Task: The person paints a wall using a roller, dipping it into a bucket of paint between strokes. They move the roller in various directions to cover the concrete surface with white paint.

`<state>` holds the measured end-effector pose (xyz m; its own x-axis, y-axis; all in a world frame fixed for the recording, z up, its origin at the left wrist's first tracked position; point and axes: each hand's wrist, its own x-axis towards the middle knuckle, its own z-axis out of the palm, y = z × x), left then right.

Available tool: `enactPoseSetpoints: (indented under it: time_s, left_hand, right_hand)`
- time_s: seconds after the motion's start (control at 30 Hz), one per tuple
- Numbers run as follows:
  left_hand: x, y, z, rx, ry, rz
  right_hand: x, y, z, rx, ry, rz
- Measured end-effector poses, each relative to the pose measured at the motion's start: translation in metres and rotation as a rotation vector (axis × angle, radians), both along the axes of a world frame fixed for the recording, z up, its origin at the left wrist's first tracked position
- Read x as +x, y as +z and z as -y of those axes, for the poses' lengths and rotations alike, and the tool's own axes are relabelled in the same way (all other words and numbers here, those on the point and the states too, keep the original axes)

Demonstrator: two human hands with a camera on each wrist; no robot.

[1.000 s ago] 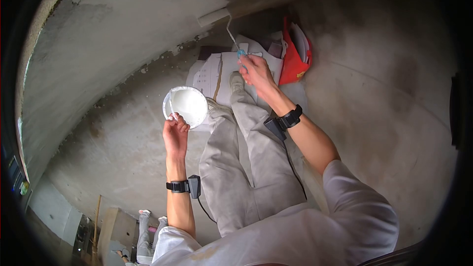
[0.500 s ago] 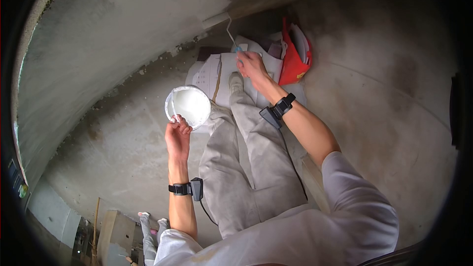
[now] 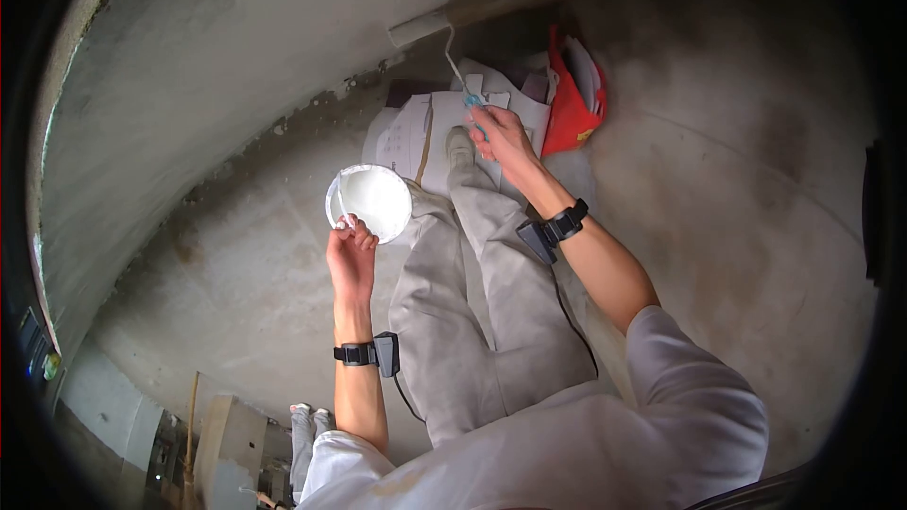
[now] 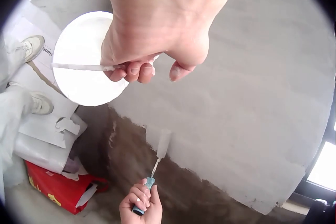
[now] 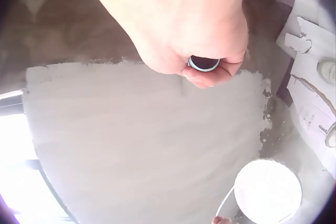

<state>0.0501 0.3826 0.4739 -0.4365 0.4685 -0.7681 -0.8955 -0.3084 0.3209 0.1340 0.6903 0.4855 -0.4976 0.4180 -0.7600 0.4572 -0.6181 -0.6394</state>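
Note:
My left hand point(image 3: 351, 260) holds a white bucket point(image 3: 409, 211) by its thin bail handle point(image 4: 79, 67), fingers curled around it and the thumb sticking out. White paint point(image 3: 380, 196) fills the inside of the bucket. Farther forward, my right hand point(image 3: 505, 142) grips the blue handle point(image 4: 150, 183) of a paint roller point(image 3: 419, 28). In the left wrist view the white roller sleeve point(image 4: 164, 142) lies against the wall point(image 4: 236, 103), at the lower border of its pale coat. The right wrist view shows only the round end of the handle point(image 5: 203, 64); the sleeve is hidden there.
Both shoes point(image 3: 460, 148) stand on torn white cardboard point(image 3: 404, 137) beside the wall's foot. A red bag point(image 3: 573, 109) with papers stands past it. A window point(image 4: 321, 171) borders the wall. Behind are another person's legs point(image 3: 302, 439) and a wooden pole point(image 3: 192, 416).
My right hand and the roller moved slightly forward and back, the sleeve looking flatter halfway through. The left hand still holds the bucket, which sits a little farther right in the head view.

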Motion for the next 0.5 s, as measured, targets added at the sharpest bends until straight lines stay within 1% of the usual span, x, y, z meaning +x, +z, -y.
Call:
enactPoseSetpoints:
  time_s: [0.1,0.17,0.2,0.27,0.3,0.37,0.4,0.47,0.5]
  left_hand:
    - [-0.012,-0.002,-0.003,-0.011,0.027,0.005]
    - [-0.02,-0.002,-0.009,-0.018,0.042,0.012]
    - [-0.031,-0.003,-0.011,-0.025,0.043,0.027]
    - [-0.035,-0.006,-0.015,-0.027,0.019,-0.003]
    - [-0.038,-0.006,-0.017,-0.028,0.018,0.005]
    - [-0.039,-0.008,-0.019,-0.017,0.014,-0.027]
    - [-0.041,-0.005,-0.023,-0.018,0.012,-0.023]
    - [-0.048,0.0,-0.032,0.005,0.017,-0.004]
    - [-0.049,0.004,-0.036,0.002,0.013,-0.002]
  right_hand:
    - [0.009,0.037,0.012,-0.055,0.045,0.045]
    - [0.018,0.058,0.017,-0.092,0.193,0.143]
    - [0.015,0.069,0.02,-0.101,0.195,0.157]
    - [0.025,0.086,0.028,-0.151,0.314,0.22]
    - [0.031,0.091,0.032,-0.153,0.313,0.227]
    - [0.044,0.092,0.042,0.013,0.538,0.211]
    - [0.044,0.095,0.044,0.011,0.536,0.215]
    - [0.034,0.099,0.046,0.434,0.797,0.154]
    - [0.03,0.099,0.05,0.457,0.823,0.172]
